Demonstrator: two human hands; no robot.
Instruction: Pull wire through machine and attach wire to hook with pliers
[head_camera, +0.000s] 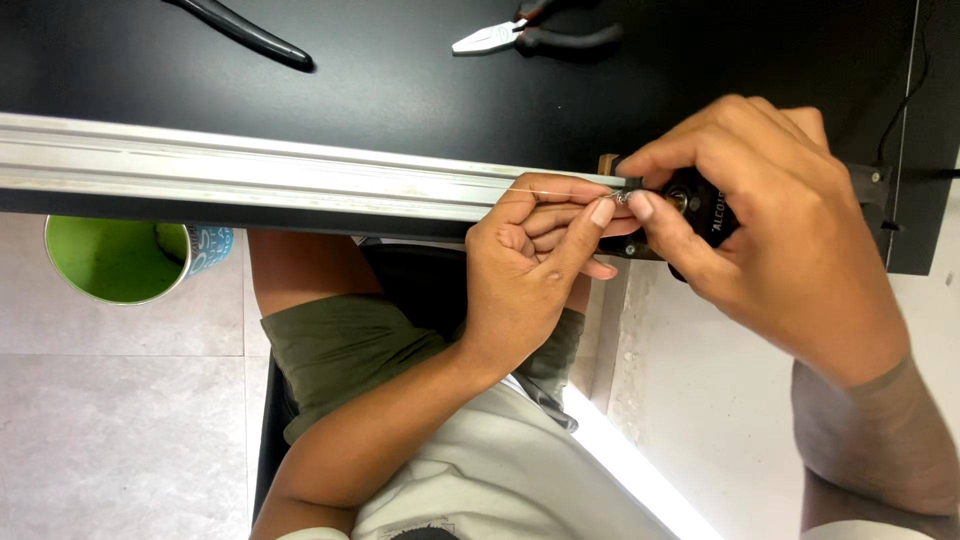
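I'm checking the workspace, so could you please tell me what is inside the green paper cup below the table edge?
The green paper cup shows only its bare green inner wall; nothing visible inside. Its upper part is hidden behind the long aluminium rail.

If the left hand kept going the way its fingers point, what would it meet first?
The left hand points right, toward the right hand; their fingertips already nearly meet at a small metal piece on the black device. Depth unclear.
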